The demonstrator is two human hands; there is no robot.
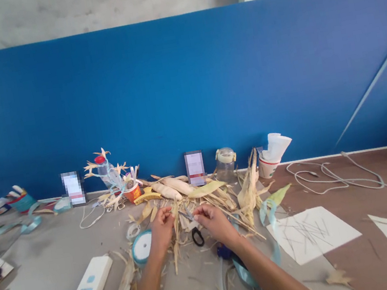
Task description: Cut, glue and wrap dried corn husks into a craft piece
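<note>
My left hand [163, 230] is closed in a pinch on a dry corn husk strip [177, 254], which hangs down from the fingertips. Close by on the right, my right hand [214, 221] is closed on scissors; a black handle loop [197, 237] shows below the fingers, and the metal blades [186, 215] point toward the husk. Whether the blades touch the strip I cannot tell. Behind both hands lies a pile of corn husks [217, 198] with pale cobs [166, 190]. A spool of blue ribbon [143, 247] rests beside my left wrist.
A white power strip [87, 286] with black plugs lies front left. White paper [312, 234] with thin dark sticks is at right. Along the blue partition [184, 92] stand a phone [195, 168], a clear jar [225, 164], a paper cup [268, 167] and a bottle with husk flowers [105, 172].
</note>
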